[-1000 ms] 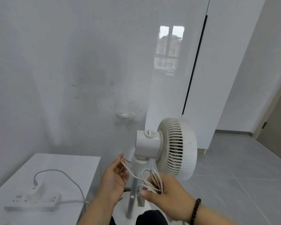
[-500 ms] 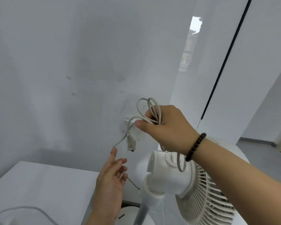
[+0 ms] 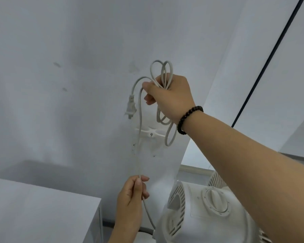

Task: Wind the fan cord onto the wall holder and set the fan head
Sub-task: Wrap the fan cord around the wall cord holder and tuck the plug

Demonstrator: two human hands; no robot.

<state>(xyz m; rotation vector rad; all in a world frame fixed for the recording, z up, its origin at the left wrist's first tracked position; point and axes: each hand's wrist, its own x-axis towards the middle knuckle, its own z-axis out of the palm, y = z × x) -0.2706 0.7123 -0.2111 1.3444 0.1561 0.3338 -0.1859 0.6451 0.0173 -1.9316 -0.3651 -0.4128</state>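
Observation:
My right hand (image 3: 170, 95) is raised against the wall, gripping several loops of the white fan cord (image 3: 161, 71). The cord's plug (image 3: 131, 107) dangles just left of that hand. A white wall holder (image 3: 152, 133) is fixed to the wall directly below my right hand, and the bottom of one loop hangs in front of its right end. My left hand (image 3: 132, 195) pinches the straight run of cord lower down, pulling it taut. The white fan head (image 3: 200, 213) with its round knob (image 3: 215, 200) sits at the bottom right, under my right forearm.
A white table or cabinet top (image 3: 33, 207) lies at the lower left, close to the wall. A glossy white cupboard with a dark vertical gap (image 3: 263, 67) stands on the right. The grey wall (image 3: 60, 85) carries a few small marks.
My right hand has lifted the coiled cord higher, above the wall holder. My left hand has closed on the lower run of cord. The view has moved closer to the wall.

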